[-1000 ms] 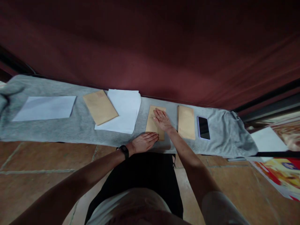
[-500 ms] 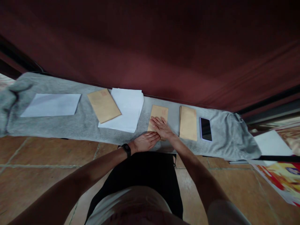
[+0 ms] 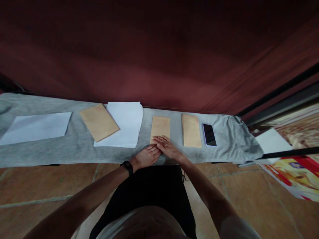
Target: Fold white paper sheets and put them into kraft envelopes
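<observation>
On grey cloth (image 3: pixel 147 131), brown envelope (image 3: pixel 160 126) lying flat, between white sheets (image 3: pixel 126 122) and envelope stack (image 3: pixel 191 131). Right hand (image 3: pixel 167 147) flat on near end, fingers extended, gripping nothing. Left hand (image 3: pixel 146 156) also flattened, ungripping, fingertips meeting right hand's. Phone (image 3: pixel 209 135) right of stack.

Brown env. (image 3: pixel 159 126), rectangular, lies flat on grey cloth-covered table (image 3: pixel 175 132), long side approx. perpendicular to table's front edge. Faint reddish print nr far R corner; rest of visible face plain. Near end hidden under L hand (image 3: pixel 147 156) & R hand (image 3: pixel 167 147), so flap state unclear. Sits btwn white sheets (image 3: pixel 127 122) on L & 2nd brown env. (image 3: pixel 191 131) on R, touching neither.
</observation>
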`<action>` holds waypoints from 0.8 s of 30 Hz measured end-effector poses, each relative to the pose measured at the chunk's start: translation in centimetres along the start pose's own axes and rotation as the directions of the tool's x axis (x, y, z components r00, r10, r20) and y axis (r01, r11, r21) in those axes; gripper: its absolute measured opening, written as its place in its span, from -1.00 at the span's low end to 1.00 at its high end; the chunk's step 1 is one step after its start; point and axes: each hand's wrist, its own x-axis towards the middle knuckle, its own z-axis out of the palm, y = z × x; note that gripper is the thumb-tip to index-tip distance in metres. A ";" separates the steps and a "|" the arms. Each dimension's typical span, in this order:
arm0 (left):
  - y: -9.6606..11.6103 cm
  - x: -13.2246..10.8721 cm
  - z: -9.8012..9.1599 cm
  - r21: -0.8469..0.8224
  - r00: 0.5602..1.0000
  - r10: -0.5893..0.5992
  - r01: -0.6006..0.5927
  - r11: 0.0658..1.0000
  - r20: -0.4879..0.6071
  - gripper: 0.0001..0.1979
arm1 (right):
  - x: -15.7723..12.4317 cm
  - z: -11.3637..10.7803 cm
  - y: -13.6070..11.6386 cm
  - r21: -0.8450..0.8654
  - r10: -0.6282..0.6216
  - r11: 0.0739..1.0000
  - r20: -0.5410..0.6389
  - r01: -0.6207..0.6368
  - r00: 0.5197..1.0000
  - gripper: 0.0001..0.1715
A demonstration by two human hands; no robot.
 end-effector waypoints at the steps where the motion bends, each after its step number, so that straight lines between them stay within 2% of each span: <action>1: 0.0 0.0 0.0 0.004 1.000 -0.006 0.006 1.000 0.004 -0.66 | 0.1 -0.1 0.3 -0.018 0.007 1.000 -0.001 -0.007 1.000 -0.40; 8: -0.3 -0.3 0.6 0.002 1.000 -0.023 0.023 1.000 0.005 -0.58 | 2.6 -1.5 3.4 -0.229 0.175 0.954 -0.105 -0.195 0.979 -0.34; 14: -0.4 -0.3 0.4 -0.019 1.000 -0.012 0.012 1.000 -0.003 -0.56 | 4.5 -2.0 4.7 -0.246 0.268 0.916 -0.211 -0.316 0.940 -0.32; 18: -0.4 -0.3 0.4 -0.031 1.000 -0.019 0.019 0.999 -0.001 -0.56 | 3.8 -1.6 4.4 -0.244 0.242 0.924 -0.224 -0.295 0.944 -0.31; 24: -0.5 -0.2 0.4 -0.060 1.000 -0.028 0.027 0.998 -0.009 -0.58 | 0.8 -0.8 3.0 -0.232 0.170 0.949 -0.201 -0.216 0.965 -0.35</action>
